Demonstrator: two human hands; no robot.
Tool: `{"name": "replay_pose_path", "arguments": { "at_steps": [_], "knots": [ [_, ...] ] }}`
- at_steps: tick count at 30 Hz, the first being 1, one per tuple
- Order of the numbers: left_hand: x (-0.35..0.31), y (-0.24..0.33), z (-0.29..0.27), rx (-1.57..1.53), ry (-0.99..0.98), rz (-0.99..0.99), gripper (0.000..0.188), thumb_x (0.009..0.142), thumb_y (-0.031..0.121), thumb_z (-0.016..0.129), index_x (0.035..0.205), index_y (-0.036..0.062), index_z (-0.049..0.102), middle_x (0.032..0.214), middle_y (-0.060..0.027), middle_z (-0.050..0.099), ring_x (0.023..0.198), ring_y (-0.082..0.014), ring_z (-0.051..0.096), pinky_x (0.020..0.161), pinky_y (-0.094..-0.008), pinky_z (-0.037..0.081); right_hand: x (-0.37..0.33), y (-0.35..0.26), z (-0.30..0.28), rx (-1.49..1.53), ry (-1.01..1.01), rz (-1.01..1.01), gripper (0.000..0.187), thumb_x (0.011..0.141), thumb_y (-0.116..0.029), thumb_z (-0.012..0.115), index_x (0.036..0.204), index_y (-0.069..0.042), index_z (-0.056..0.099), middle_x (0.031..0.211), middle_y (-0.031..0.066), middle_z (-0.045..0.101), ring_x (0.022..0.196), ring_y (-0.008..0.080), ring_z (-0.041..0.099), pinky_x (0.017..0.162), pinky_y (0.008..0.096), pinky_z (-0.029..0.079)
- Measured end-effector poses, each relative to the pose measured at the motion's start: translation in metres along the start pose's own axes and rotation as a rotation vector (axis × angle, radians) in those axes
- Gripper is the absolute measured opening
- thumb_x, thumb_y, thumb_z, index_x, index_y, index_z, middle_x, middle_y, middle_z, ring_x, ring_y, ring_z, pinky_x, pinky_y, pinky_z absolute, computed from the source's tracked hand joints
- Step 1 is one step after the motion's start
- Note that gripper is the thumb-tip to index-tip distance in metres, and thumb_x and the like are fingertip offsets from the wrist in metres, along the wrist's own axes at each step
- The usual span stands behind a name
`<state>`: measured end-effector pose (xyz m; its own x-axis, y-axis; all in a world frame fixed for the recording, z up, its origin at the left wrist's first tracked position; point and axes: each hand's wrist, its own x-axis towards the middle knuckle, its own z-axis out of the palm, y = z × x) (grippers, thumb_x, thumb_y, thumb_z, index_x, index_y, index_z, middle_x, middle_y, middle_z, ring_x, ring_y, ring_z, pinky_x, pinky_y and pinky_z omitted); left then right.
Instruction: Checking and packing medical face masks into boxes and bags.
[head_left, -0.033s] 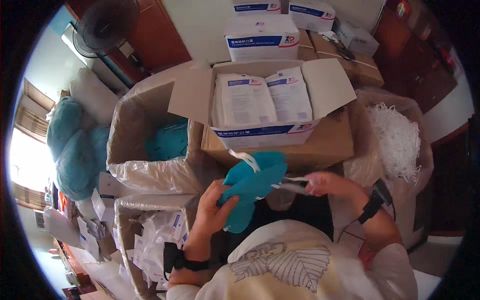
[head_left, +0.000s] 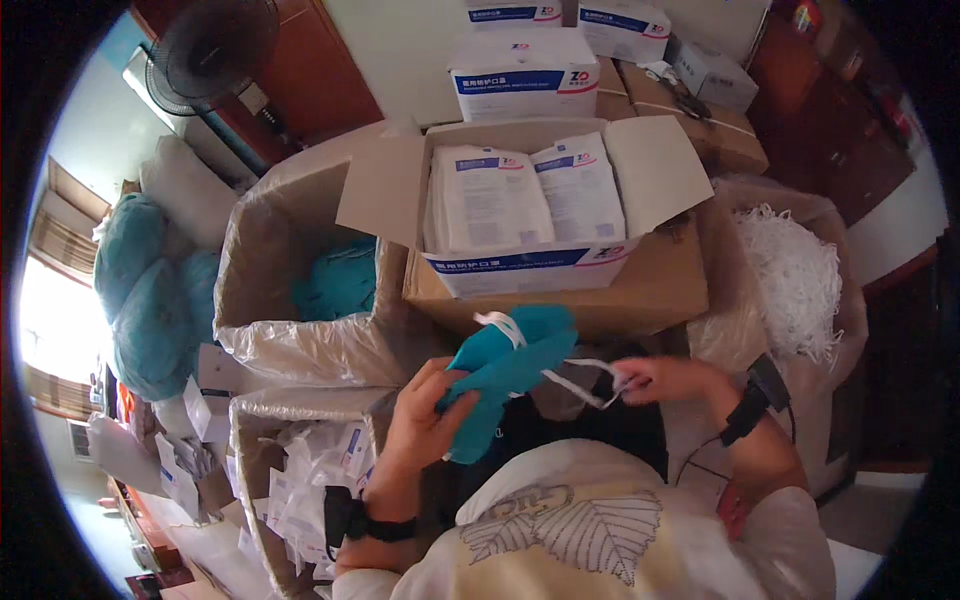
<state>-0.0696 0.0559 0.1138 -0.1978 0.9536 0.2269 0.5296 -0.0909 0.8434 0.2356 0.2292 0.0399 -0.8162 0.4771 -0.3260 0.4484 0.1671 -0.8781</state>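
Note:
My left hand [head_left: 428, 412] is closed around a teal face mask [head_left: 515, 360], its thumb lying on the near face. The mask is held tilted in front of my body, and more than one layer of it shows. A white strap [head_left: 503, 328] loops over its upper edge. From its right side another white strap [head_left: 575, 388] runs across to my right hand [head_left: 648, 380], which pinches the far end. Just beyond the mask stands an open white carton [head_left: 525, 262] filled with white printed packets [head_left: 495, 200].
At left, a plastic-lined box [head_left: 300, 345] contains teal masks; nearer, another lined box [head_left: 255, 500] has white packets. White straps fill a lined bin [head_left: 790, 280] at right. The open carton rests on a brown box [head_left: 660, 270]. Closed cartons [head_left: 525, 80] stack behind, near a fan [head_left: 210, 55].
My right hand has shifted slightly down and right, and the white strap it pinches now forms a wider, clearer loop. The mask has turned a little in my left hand.

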Motion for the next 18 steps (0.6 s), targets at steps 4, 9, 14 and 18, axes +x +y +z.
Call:
{"name": "replay_pose_path", "arguments": {
  "at_steps": [4, 9, 14, 18],
  "knots": [
    [0.006, 0.012, -0.002, 0.298, -0.136, 0.11, 0.018, 0.074, 0.011, 0.064, 0.091, 0.009, 0.058, 0.092, -0.0086, 0.057, 0.075, -0.0267, 0.059, 0.062, -0.0342, 0.049, 0.017, -0.079, -0.002, -0.334, 0.137, -0.344, 0.033, 0.085, -0.029, 0.051, 0.108, -0.004, 0.054, 0.112, 0.0137, 0.053, 0.102, 0.0294, 0.051, 0.087, 0.0349, 0.041],
    [0.012, 0.023, 0.004, 0.398, -0.167, 0.185, 0.018, 0.072, 0.012, 0.065, 0.088, 0.0094, 0.058, 0.091, -0.0074, 0.057, 0.075, -0.0278, 0.059, 0.062, -0.0365, 0.049, 0.04, -0.153, 0.028, -0.253, 0.032, -0.762, 0.027, 0.087, -0.024, 0.051, 0.105, -0.005, 0.056, 0.106, 0.0152, 0.056, 0.096, 0.0277, 0.054, 0.08, 0.0353, 0.043],
    [0.002, 0.013, -0.016, 0.251, 0.005, 0.003, 0.018, 0.073, 0.006, 0.062, 0.09, 0.006, 0.056, 0.087, -0.0113, 0.055, 0.075, -0.0285, 0.057, 0.062, -0.0331, 0.047, 0.046, -0.099, 0.025, -0.068, -0.54, -0.155, 0.038, 0.086, -0.033, 0.053, 0.11, -0.003, 0.053, 0.101, 0.0132, 0.058, 0.088, 0.0216, 0.057, 0.076, 0.033, 0.044],
    [-0.007, 0.001, -0.018, -0.168, 0.175, -0.203, 0.019, 0.074, 0.005, 0.062, 0.091, 0.0024, 0.054, 0.084, -0.0132, 0.053, 0.075, -0.0282, 0.055, 0.064, -0.0312, 0.045, 0.032, -0.012, 0.031, 0.163, -0.708, 0.293, 0.044, 0.085, -0.039, 0.054, 0.11, -0.003, 0.052, 0.097, 0.0084, 0.06, 0.083, 0.0157, 0.056, 0.075, 0.031, 0.045]
  ]
}}
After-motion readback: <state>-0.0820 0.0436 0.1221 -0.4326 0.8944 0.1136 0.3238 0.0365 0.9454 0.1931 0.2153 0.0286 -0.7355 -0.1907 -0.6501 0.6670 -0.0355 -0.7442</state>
